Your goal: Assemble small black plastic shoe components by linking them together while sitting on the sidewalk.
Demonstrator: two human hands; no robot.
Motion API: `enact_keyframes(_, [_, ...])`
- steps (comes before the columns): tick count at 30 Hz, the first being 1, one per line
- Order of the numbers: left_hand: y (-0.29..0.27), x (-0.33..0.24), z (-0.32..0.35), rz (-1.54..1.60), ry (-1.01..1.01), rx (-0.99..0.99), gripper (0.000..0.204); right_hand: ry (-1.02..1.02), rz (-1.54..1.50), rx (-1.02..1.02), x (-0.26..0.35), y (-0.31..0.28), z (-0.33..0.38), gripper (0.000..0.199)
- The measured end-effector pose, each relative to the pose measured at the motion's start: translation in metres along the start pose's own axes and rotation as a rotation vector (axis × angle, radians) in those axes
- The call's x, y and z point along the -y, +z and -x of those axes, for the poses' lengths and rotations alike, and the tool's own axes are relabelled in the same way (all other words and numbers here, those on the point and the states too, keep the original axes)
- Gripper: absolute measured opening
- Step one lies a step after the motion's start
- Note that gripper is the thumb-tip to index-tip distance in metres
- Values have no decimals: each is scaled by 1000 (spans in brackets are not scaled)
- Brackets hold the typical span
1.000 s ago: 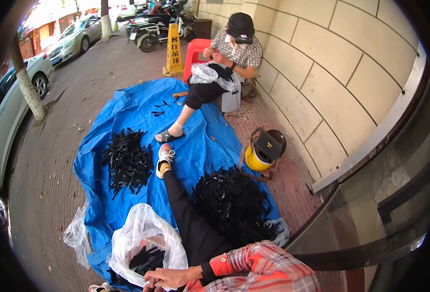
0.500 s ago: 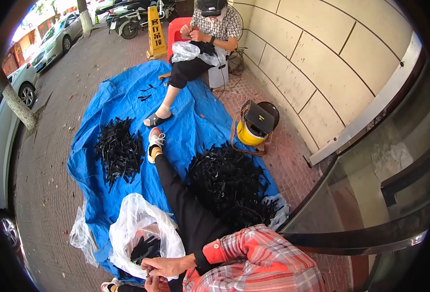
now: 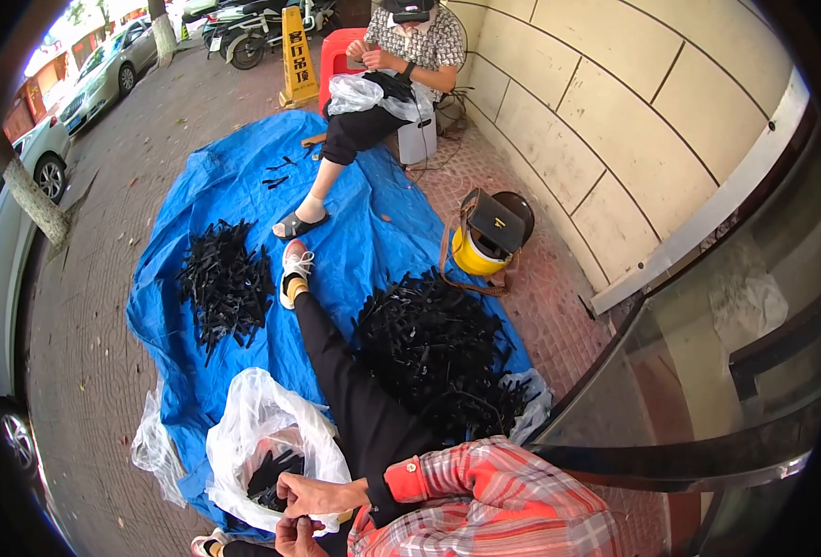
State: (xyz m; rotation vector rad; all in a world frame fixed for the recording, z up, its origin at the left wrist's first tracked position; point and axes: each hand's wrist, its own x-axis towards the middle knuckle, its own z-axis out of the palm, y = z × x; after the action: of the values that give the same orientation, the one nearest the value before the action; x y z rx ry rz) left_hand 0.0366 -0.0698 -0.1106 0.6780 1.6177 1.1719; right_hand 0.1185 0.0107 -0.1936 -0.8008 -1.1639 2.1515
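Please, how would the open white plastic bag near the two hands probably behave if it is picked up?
The white plastic bag is probably floppy: its thin, translucent sides look creased and folded. It may sag at the bottom when lifted, since black strips lie inside. It seems unlikely to roll, as its shape is uneven.

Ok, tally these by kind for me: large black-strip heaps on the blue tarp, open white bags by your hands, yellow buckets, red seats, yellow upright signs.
Large black-strip heaps: 2
Open white bag: 1
Yellow bucket: 1
Red seat: 1
Yellow sign: 1
Total: 6
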Motion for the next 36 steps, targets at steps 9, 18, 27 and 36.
enact_keyframes(9, [-16,17,-6,-18,77,47,10,101,-60,91,8,-5,0,43])
enact_keyframes(18, [-23,27,-8,-22,131,104,11,137,-34,151,9,-10,0,45])
enact_keyframes(27, [-24,33,-9,-43,164,124,12,103,66,172,10,-12,5,46])
enact_keyframes(36, [-23,22,-10,-123,202,187,13,16,82,223,10,-16,1,42])
